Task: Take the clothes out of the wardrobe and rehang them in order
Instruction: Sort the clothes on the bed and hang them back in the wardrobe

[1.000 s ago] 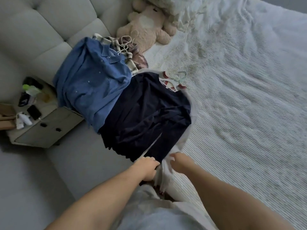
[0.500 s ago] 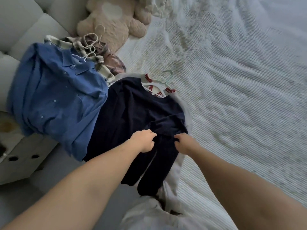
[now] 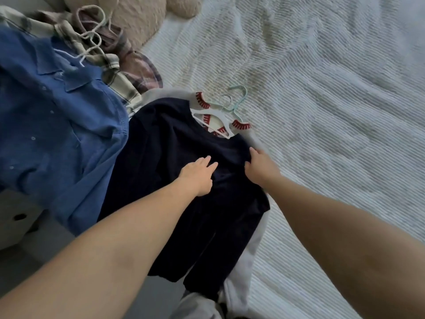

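A dark navy top (image 3: 165, 146) lies flat on the bed, over a pale grey garment with red trim (image 3: 243, 256) that shows at the collar and along the right side. A white hanger (image 3: 222, 132) and a teal hanger (image 3: 239, 97) poke out at the neck. My left hand (image 3: 197, 174) rests flat on the navy top's chest, fingers spread. At the top's right shoulder edge my right hand (image 3: 261, 169) pinches the fabric between thumb and fingers. A blue button shirt (image 3: 57, 125) lies to the left, partly over a plaid shirt (image 3: 119, 72).
A beige teddy bear (image 3: 138, 17) sits at the head of the bed behind the pile. Pale wire-like hangers (image 3: 92, 35) stick out of the plaid shirt. The ribbed white bedcover (image 3: 322, 111) stretches to the right. A nightstand corner (image 3: 13, 222) shows at lower left.
Both hands have slid up the navy top from its hem to the chest. My left hand has gone from a closed grip to lying flat. The view has moved closer.
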